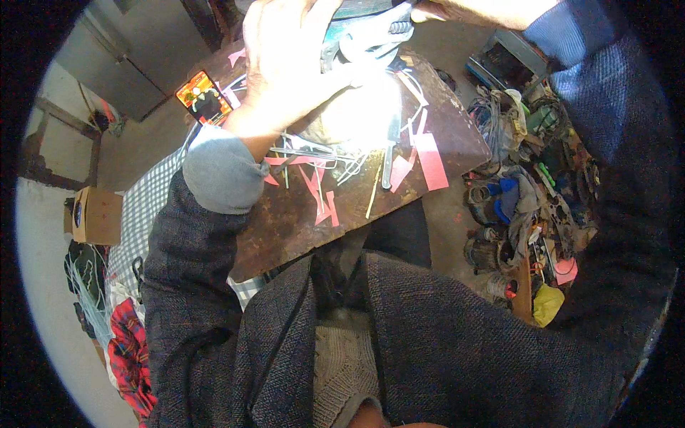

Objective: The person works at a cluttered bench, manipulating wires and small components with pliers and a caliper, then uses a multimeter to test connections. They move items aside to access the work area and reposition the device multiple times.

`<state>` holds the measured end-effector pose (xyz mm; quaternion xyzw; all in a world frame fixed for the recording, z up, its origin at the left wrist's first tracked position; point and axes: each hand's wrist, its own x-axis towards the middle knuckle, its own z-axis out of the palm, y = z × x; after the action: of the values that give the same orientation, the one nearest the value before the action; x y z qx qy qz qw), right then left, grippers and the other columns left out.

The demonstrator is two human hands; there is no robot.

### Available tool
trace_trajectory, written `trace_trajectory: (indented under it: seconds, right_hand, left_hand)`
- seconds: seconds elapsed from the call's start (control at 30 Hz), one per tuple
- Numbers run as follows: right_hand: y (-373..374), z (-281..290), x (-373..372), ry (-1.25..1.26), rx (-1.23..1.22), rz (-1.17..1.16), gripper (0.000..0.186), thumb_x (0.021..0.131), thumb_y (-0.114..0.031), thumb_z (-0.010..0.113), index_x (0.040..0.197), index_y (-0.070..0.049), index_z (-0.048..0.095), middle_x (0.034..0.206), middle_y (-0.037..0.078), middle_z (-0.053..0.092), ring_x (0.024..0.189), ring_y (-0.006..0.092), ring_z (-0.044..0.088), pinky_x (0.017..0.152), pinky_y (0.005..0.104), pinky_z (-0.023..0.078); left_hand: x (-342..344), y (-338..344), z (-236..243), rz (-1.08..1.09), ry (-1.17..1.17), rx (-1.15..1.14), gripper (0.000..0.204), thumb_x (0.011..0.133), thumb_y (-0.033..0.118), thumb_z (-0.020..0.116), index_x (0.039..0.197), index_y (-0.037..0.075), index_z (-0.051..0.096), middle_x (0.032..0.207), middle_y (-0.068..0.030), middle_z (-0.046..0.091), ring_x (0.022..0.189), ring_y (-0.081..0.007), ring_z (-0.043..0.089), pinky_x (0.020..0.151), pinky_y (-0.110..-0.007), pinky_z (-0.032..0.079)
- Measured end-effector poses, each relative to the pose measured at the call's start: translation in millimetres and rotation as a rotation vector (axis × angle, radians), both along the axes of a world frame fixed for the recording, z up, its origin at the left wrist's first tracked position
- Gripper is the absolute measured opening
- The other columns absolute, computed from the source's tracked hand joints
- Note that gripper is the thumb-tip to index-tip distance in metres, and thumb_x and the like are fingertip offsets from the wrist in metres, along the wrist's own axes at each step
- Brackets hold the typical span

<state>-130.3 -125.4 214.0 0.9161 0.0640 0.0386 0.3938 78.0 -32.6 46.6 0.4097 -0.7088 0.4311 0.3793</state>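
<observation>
At the top of the view I hold up a grey-green metal housing (374, 37) that looks like a motor casing, partly cut off by the frame. My left hand (285, 68) wraps its left side, the thumb along its lower edge. My right hand (464, 10) reaches its right side with closed fingertips, partly outside the picture. Strong glare washes out the area just below. On the brown table (285, 242) lie scissors (307, 153), a dark-handled blade-like tool (387, 167), white strips (349, 169) and a pink paper piece (431, 161) among several smaller scraps.
A lit phone (205, 98) stands by the table's left side, near a checked cloth (153, 182). Further left is a cardboard box (98, 216). Wire coils (491, 128), metal parts and a yellow bag-like item (547, 305) clutter the floor at right.
</observation>
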Motion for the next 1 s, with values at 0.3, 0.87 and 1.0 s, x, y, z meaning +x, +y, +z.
trace_trajectory:
  seconds: [0.3,0.87,1.0]
  right_hand:
    - [-49,-51,-35,-0.145,0.189,-0.161,0.035,0.099,-0.039,0.066,0.085,-0.007,0.065,0.069,0.016,0.064,0.063,0.0361,0.065,0.058,0.0442,0.051]
    - [-26,-198,-82,-0.771,0.954,-0.559,0.044,0.098,-0.048,0.065,0.094,-0.005,0.07,0.081,0.024,0.068,0.071,0.0412,0.068,0.063,0.0454,0.054]
    - [-39,-125,-72,-0.486,0.437,-0.372,0.04,0.099,-0.047,0.063,0.093,-0.009,0.071,0.074,0.019,0.067,0.069,0.0389,0.069,0.065,0.0481,0.055]
  left_hand:
    - [3,6,-3,0.203,0.045,0.349,0.084,0.071,0.041,0.086,0.135,-0.004,0.053,0.122,-0.0246,0.056,0.112,-0.0431,0.055,0.099,-0.06,0.041]
    - [-4,3,0,0.027,0.058,0.08,0.08,0.071,0.034,0.084,0.135,-0.004,0.054,0.122,-0.0244,0.056,0.113,-0.0443,0.053,0.102,-0.06,0.039]
    - [-5,11,4,0.065,0.08,0.171,0.078,0.071,0.035,0.085,0.131,-0.003,0.054,0.121,-0.0242,0.056,0.113,-0.0441,0.053,0.103,-0.06,0.039]
